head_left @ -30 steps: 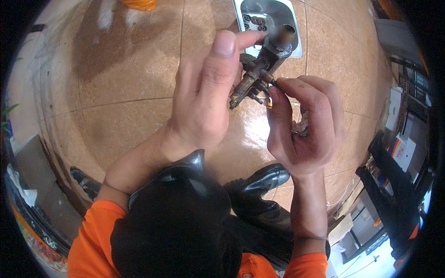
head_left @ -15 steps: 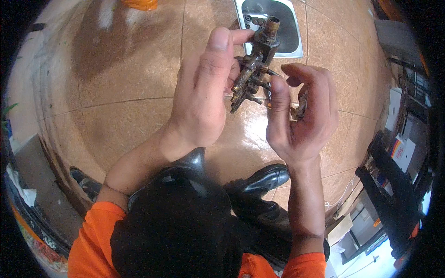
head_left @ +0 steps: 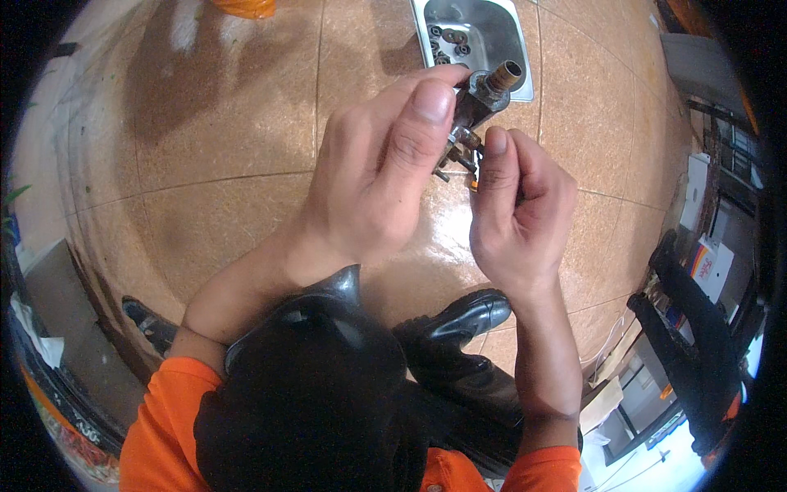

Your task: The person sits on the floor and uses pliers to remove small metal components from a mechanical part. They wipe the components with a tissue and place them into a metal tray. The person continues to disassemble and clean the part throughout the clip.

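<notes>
My left hand [head_left: 381, 160] grips a dark, grimy metal valve body [head_left: 484, 100], with the thumb on the near side. From its upper end sticks a worn brass-coloured threaded pipe end. Several thin stems stand out on its right side, partly hidden by the hand. Thumb and curled fingers of my right hand [head_left: 525, 205] are closed at the end of one of these fittings. Whatever else lies inside the right palm is hidden. A small orange-and-white patch shows beside the right thumb.
Beyond the hands, a steel basin [head_left: 512, 41] on the tiled floor [head_left: 238, 221] holds several small dark round parts. My black boots [head_left: 467, 320] are below. An orange bag-like thing [head_left: 246, 6] lies at the far edge. At the right is a person in dark trousers [head_left: 697, 344].
The valve body has turned and tilted, its pipe end moving right and slightly nearer. My right fingers, loosely curled and apart before, have closed at a side fitting. More parts show in the basin.
</notes>
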A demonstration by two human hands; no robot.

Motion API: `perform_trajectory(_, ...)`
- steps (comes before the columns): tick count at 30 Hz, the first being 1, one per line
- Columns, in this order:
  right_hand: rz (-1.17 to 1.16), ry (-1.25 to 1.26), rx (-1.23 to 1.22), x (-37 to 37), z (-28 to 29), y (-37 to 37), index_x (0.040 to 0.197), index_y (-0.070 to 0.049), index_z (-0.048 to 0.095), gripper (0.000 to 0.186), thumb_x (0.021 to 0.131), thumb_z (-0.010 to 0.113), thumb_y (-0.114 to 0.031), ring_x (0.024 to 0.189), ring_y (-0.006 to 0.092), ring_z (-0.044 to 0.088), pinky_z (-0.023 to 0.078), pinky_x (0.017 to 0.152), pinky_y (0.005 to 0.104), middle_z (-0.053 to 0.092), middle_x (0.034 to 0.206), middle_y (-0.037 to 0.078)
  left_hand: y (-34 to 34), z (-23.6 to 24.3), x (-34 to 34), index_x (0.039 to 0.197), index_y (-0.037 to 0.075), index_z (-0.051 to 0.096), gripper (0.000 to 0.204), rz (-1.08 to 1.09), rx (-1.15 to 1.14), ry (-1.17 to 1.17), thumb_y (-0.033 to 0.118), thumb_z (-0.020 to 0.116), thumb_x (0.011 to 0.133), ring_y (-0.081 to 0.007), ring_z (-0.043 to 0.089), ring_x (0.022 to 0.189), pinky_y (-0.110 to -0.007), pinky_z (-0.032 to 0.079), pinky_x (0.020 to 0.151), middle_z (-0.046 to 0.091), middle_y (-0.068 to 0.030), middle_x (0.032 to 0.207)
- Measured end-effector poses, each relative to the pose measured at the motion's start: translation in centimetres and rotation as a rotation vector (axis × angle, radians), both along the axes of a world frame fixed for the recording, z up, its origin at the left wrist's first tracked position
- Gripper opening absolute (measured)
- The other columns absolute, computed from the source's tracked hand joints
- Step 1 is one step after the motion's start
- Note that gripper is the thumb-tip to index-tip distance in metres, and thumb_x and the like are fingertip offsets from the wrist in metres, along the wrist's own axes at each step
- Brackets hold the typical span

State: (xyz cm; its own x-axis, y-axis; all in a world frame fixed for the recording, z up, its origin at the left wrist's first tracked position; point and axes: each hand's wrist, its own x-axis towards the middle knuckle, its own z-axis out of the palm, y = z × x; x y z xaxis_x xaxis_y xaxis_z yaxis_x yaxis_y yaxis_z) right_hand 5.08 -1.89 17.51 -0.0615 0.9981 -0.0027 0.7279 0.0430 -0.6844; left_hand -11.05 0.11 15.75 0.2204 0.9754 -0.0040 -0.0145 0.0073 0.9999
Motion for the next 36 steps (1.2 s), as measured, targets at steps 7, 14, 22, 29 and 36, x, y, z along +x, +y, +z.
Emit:
perform_trajectory(7, 0.045, 0.096, 0.202, 0.5, 1.0, 0.3, 0.081, 0.0, 0.063, 0.018, 0.094, 0.063, -0.013, 0.061, 0.0083, 0.049, 0.039, 0.057, 0.0233, 0.057, 0.071, 0.003, 0.1, -0.3, 0.6, 0.118, -0.005, 0.061, 0.06, 0.077, -0.144, -0.148, 0.045, 0.032, 0.106, -0.0055, 0.04, 0.059, -0.025, 0.03, 0.053, 0.042, 0.0038, 0.063)
perform_trajectory(14, 0.15, -0.193, 0.57, 0.3, -0.1, 0.9, 0.084, 0.0, 0.063, 0.007, 0.083, 0.07, 0.002, 0.056, 0.0201, 0.055, 0.043, 0.051, 0.0315, 0.058, 0.071, 0.011, 0.1, -0.4, 1.0, 0.122, -0.004, 0.06, 0.068, 0.078, -0.232, -0.185, 0.053, 0.028, 0.104, -0.0035, 0.036, 0.058, -0.023, 0.026, 0.053, 0.048, 0.0026, 0.065)
perform_trajectory(22, 0.064, -0.131, 0.238, 0.4, 0.2, 0.3, 0.086, 0.0, 0.063, 0.011, 0.092, 0.064, -0.008, 0.059, 0.0198, 0.054, 0.04, 0.052, 0.0299, 0.057, 0.073, 0.013, -0.2, -0.4, 1.0, 0.121, -0.005, 0.059, 0.065, 0.096, -0.23, -0.246, 0.049, 0.029, 0.106, -0.0038, 0.037, 0.057, -0.025, 0.027, 0.051, 0.045, 0.0052, 0.063)
perform_trajectory(29, 0.202, -0.122, 0.522, 0.8, 0.2, 0.7, 0.087, 0.001, 0.064, 0.011, 0.08, 0.071, 0.005, 0.066, 0.0222, 0.058, 0.044, 0.057, 0.0305, 0.061, 0.081, 0.012, 0.0, 0.4, 1.4, 0.124, -0.008, 0.057, 0.067, 0.128, -0.319, -0.364, 0.051, 0.029, 0.106, -0.004, 0.043, 0.06, -0.023, 0.029, 0.053, 0.055, 0.0008, 0.068)
perform_trajectory(36, 0.142, -0.215, 0.238, 0.3, 0.8, 0.3, 0.09, 0.0, 0.062, 0.003, 0.089, 0.065, -0.001, 0.067, 0.0263, 0.059, 0.047, 0.061, 0.0362, 0.059, 0.079, 0.011, 0.2, 0.1, -0.3, 0.127, -0.003, 0.058, 0.064, -0.037, -0.139, -0.086, 0.05, 0.03, 0.105, -0.0049, 0.056, 0.071, -0.021, 0.034, 0.056, 0.064, -0.005, 0.081)
